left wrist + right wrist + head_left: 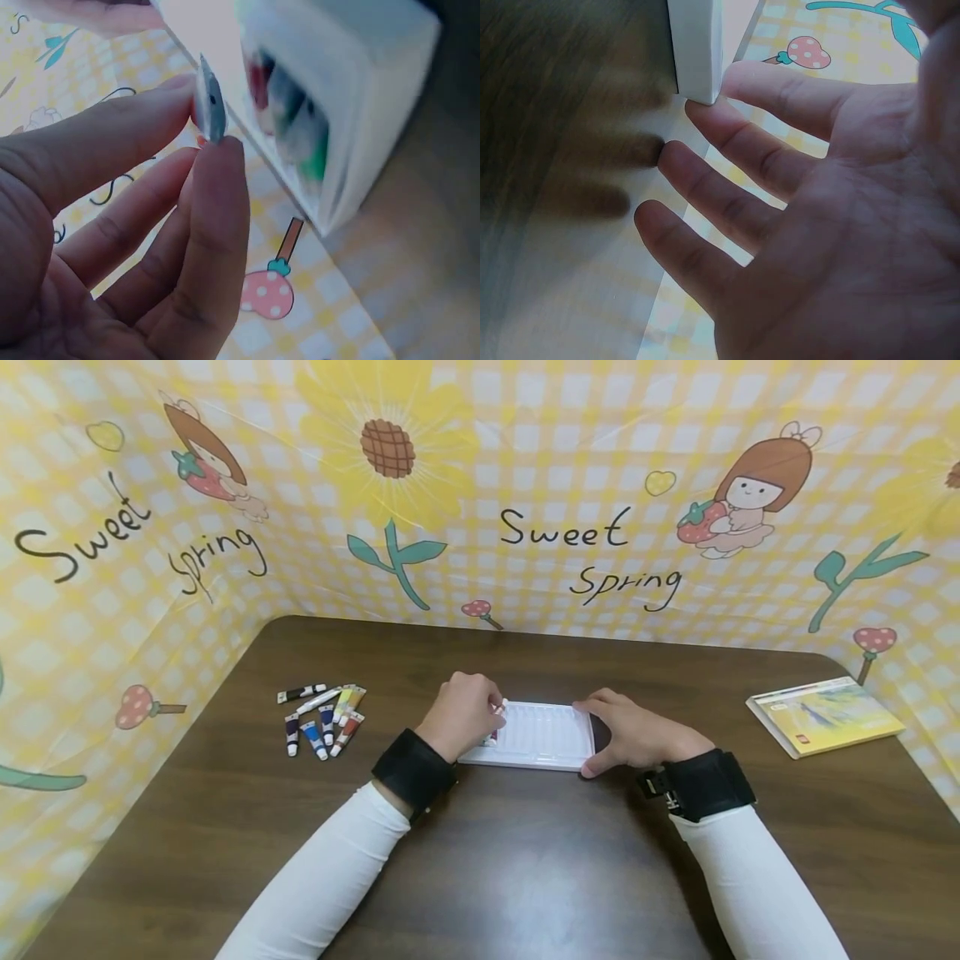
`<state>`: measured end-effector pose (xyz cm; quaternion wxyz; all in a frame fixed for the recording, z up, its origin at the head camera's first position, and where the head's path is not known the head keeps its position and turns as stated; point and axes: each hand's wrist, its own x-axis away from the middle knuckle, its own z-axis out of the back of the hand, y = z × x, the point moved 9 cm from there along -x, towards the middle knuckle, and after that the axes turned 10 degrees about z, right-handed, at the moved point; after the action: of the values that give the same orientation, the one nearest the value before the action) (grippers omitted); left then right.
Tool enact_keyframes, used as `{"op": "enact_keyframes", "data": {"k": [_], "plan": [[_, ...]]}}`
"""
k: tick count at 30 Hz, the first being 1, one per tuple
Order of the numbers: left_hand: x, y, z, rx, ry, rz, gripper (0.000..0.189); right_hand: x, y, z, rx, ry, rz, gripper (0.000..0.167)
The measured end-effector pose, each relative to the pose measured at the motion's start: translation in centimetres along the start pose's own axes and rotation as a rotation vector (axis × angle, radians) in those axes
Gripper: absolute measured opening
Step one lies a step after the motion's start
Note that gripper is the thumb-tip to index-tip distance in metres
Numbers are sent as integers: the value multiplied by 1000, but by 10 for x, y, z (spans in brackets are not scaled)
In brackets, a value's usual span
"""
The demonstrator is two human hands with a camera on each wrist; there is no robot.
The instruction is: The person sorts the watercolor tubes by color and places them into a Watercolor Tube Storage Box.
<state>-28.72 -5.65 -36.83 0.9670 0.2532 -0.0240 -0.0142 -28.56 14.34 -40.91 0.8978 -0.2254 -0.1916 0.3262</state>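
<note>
The wood-grained counter [517,868] is rounding at its far corners and leaving room around the tray. The flat booklet [831,714] is lying right; the ribbed white tray [547,735] is sitting mid-counter. The right hand [637,731] is holding its right end, grip wide; the left hand [463,714] is pinching a flat-ended tube [211,103] near its left end. Loose tubes [327,725] are lying further left.
</note>
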Motion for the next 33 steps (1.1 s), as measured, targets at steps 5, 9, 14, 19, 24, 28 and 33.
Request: {"op": "enact_keyframes", "data": {"k": [5,9,14,19,24,28,33], "plan": [[-1,3,-8,-38,15,3,11,0,0,-1,-4,3,3,98],[-1,7,-12,-80,33,-21,6,0,-2,0,-2,7,2,98],[0,8,-15,-120,55,-22,11,-2,-3,0,1,3,3,98],[4,9,-13,-144,55,-42,16,-3,-5,1,4,5,21,99],[9,15,-10,-181,35,-94,11,-1,-4,4,9,8,12,99],[12,17,-10,-242,14,-108,7,1,-1,5,5,8,0,98],[11,12,-14,-281,-26,-81,9,0,-1,2,-11,-3,3,99]]}}
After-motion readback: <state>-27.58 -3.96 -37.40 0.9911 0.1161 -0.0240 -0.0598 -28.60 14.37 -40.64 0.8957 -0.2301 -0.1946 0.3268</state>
